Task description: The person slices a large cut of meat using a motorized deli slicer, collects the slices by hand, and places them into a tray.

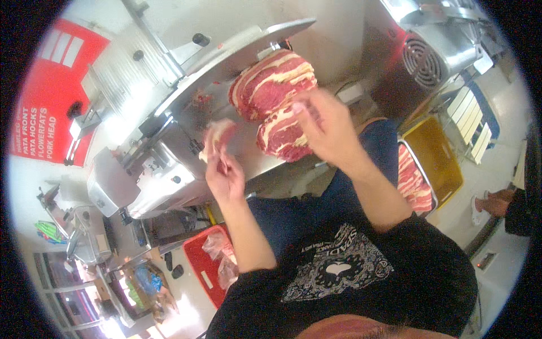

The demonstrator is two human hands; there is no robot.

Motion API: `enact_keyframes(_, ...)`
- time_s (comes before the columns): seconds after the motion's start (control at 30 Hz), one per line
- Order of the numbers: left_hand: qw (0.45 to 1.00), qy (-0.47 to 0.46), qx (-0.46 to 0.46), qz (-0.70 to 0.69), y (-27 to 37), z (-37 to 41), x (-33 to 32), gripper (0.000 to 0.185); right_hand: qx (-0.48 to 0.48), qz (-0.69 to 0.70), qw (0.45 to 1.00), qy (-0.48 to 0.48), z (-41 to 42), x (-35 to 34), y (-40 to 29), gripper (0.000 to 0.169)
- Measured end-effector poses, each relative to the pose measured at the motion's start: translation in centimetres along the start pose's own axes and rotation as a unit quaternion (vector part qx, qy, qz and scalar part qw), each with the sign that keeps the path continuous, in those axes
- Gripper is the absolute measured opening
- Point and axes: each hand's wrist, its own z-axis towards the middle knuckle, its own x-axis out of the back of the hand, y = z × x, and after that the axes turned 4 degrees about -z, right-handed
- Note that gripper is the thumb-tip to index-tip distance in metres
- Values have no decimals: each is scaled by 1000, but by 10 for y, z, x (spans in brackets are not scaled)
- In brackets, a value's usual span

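Observation:
Between the fingers of my left hand (226, 176) is a blurred slice of marbled raw meat (219, 134), held up near the blade side of a metal meat slicer (148, 169). My right hand (326, 127) is curled over the right edge of the stacked sliced meat; whether it grips a slice I cannot tell. That meat lies in two overlapping piles, a larger far pile (271, 89) and a smaller near pile (284, 137), on the slicer's steel tray (250, 159). Small meat scraps (203, 99) are on the metal left of the piles.
At my right stand a metal tray of sliced meat (413, 182) and a yellow crate (440, 161). A red crate (205, 271) with plastic-wrapped contents is below left. Another machine with a round vent (423, 61) stands upper right. Part of another person (514, 207) shows at the right edge.

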Motion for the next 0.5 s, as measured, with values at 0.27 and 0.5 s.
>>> enact_keyframes(0.27, 953, 33, 149, 261, -53, -29, -50, 46, -101, 245, 955, -132, 2, -7, 2, 32)
enact_keyframes(0.5, 905, 39, -68, 418, -31, 45, 10, 24, -72, -156, 976, -133, 18, 13, 23, 49)
